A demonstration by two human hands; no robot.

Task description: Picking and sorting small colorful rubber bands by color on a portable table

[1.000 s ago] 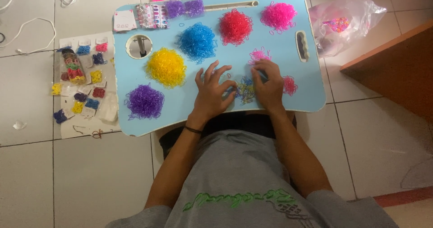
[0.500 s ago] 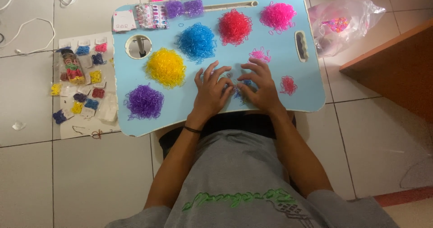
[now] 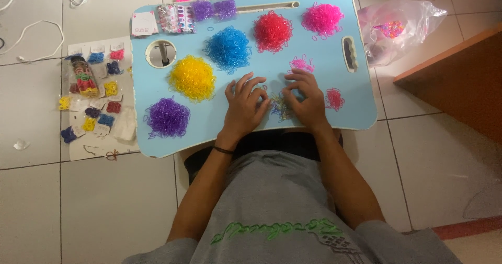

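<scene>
A light blue lap tray [image 3: 151, 141] lies across my legs. On it sit heaps of tiny rubber bands: yellow [image 3: 192, 77], blue [image 3: 228, 48], red [image 3: 272, 31], pink [image 3: 321, 18] and purple [image 3: 167, 117]. My left hand [image 3: 244, 104] and my right hand [image 3: 305, 98] rest flat on the tray, fingers spread, on either side of a small mixed-colour heap [image 3: 281, 106]. The fingertips of both touch that heap. A small pink clump [image 3: 301, 63] lies just beyond my right hand and a small red clump [image 3: 334, 99] to its right.
Two purple clumps [image 3: 213, 9] and a bead packet [image 3: 175, 18] lie at the tray's far edge. On the floor to the left, a sheet [image 3: 94, 94] holds small coloured packets. A clear plastic bag [image 3: 397, 21] and a wooden surface [image 3: 460, 81] are at right.
My right hand drew back from the small pink clump toward the mixed heap, and both hands now flank that heap. My left hand has shifted only slightly.
</scene>
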